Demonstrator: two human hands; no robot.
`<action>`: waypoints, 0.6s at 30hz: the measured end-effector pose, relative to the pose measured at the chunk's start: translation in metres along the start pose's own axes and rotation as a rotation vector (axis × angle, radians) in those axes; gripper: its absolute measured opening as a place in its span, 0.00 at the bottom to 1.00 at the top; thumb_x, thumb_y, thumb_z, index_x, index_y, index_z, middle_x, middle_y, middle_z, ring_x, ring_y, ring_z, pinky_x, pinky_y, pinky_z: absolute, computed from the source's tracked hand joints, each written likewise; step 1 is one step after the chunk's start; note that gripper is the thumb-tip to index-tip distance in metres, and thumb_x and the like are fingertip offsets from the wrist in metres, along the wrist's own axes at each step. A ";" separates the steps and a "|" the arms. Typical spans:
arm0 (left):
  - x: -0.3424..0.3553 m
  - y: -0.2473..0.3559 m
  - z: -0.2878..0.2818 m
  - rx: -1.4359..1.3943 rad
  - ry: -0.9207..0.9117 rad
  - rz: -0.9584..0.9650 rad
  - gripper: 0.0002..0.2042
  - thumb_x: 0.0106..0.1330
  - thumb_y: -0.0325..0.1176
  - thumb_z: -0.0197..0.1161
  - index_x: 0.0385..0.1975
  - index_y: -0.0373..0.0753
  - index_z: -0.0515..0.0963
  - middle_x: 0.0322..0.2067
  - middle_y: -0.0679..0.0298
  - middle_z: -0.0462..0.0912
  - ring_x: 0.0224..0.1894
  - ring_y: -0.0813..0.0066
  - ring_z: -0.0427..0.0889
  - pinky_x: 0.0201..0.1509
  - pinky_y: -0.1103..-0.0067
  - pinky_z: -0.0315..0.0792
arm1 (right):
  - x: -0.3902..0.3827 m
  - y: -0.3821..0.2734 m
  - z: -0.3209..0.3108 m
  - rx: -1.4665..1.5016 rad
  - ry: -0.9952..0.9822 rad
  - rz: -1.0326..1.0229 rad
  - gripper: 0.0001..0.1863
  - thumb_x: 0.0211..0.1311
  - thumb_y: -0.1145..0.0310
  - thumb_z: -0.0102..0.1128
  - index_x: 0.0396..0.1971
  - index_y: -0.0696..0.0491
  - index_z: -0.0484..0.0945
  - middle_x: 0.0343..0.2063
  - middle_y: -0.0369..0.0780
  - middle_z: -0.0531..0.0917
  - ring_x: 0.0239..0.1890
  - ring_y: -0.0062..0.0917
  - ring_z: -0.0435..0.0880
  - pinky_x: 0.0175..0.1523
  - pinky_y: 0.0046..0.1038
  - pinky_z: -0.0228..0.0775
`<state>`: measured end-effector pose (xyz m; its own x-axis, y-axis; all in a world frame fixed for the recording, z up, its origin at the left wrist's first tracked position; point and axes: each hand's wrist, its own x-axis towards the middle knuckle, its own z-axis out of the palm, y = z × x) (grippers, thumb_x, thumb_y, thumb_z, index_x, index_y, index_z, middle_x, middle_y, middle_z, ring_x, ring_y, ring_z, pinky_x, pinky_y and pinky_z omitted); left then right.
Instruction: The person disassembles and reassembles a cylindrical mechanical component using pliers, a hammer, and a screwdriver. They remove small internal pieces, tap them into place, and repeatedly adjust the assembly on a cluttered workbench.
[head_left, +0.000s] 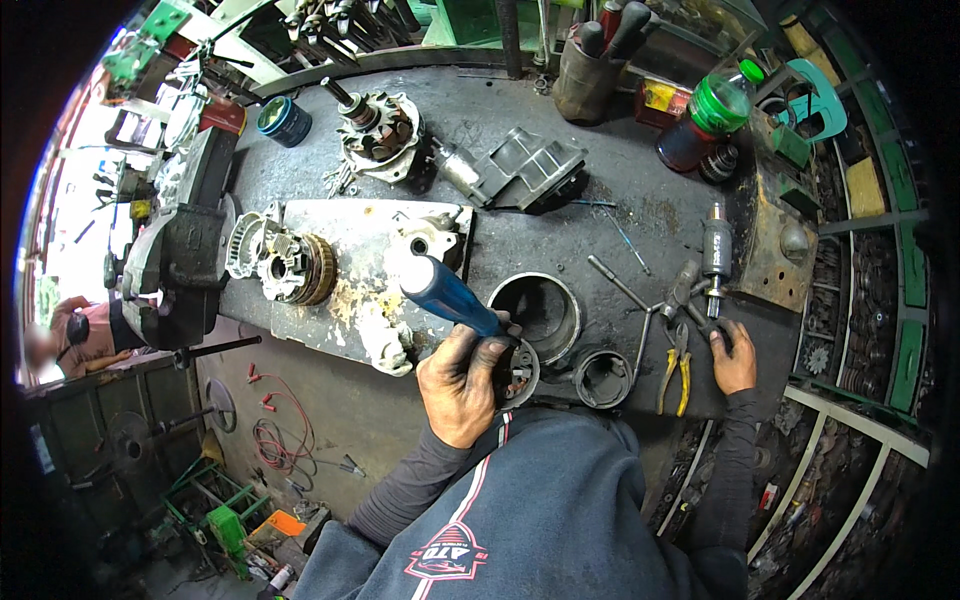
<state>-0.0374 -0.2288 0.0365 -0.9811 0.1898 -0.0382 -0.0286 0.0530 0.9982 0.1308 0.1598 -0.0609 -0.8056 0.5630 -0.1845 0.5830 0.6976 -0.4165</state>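
Here, the left hand [457,385] was closed around a blue screwdriver [450,297], its butt tilted upward, above a round housing [522,378] near the bench's [470,105] near edge. The right hand [735,360] lay at the hammer's [684,282] handle; whether it gripped, I could not tell. Pliers [685,375] lay just left of it.
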 end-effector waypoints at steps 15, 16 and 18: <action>0.006 -0.004 -0.008 0.329 -0.083 0.174 0.08 0.60 0.18 0.67 0.39 0.29 0.82 0.34 0.50 0.85 0.37 0.55 0.86 0.42 0.72 0.77 | -0.014 -0.058 -0.029 0.015 -0.030 -0.018 0.22 0.56 0.68 0.69 0.47 0.64 0.75 0.37 0.52 0.83 0.41 0.40 0.84 0.48 0.40 0.75; 0.006 -0.005 -0.008 0.344 -0.073 0.199 0.08 0.60 0.18 0.68 0.39 0.28 0.82 0.35 0.50 0.85 0.37 0.54 0.86 0.42 0.72 0.78 | -0.016 -0.071 -0.038 0.106 -0.052 0.039 0.21 0.57 0.67 0.70 0.45 0.64 0.76 0.34 0.51 0.83 0.39 0.36 0.84 0.46 0.38 0.75; 0.006 -0.006 -0.008 0.355 -0.067 0.215 0.07 0.59 0.18 0.68 0.37 0.27 0.81 0.35 0.49 0.85 0.38 0.53 0.86 0.43 0.71 0.78 | -0.022 -0.100 -0.058 0.336 -0.074 -0.005 0.24 0.60 0.62 0.72 0.47 0.65 0.78 0.36 0.47 0.84 0.42 0.28 0.82 0.51 0.32 0.74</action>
<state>-0.0446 -0.2357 0.0304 -0.9424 0.2964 0.1547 0.2548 0.3372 0.9063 0.0963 0.1029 0.0363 -0.8209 0.5181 -0.2404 0.5216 0.5086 -0.6850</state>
